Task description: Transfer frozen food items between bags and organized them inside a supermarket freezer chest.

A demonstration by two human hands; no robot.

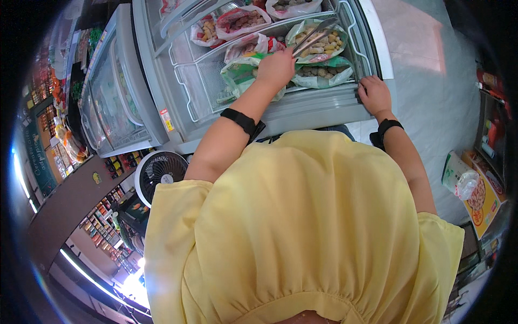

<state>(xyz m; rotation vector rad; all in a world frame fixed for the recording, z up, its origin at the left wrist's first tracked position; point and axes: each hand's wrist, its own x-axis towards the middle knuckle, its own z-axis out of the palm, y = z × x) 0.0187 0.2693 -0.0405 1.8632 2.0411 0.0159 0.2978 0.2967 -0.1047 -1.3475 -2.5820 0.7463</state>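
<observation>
My left hand [277, 69] grips a pair of metal tongs [309, 39]. The arms of the tongs reach over an open plastic bag [340, 30] of tan, rounded food pieces [323, 46]. Below it lies a green-and-white bag [323, 77] holding darker, greyish pieces. Another green-and-white bag [238, 75] sits under my left wrist, its contents mostly hidden. These bags stand in a white wire basket [212, 87] inside an open chest freezer [323, 106]. At the freezer's right corner, my right hand [374, 95] rests on the rim, fingers curled over it.
More open bags of food [243, 22] fill the basket section farther back. A second freezer with a glass lid [117, 89] stands at left. Close to my left elbow is a round fan [162, 174]. Cardboard boxes [483, 202] and a shelf [491, 129] line the right side.
</observation>
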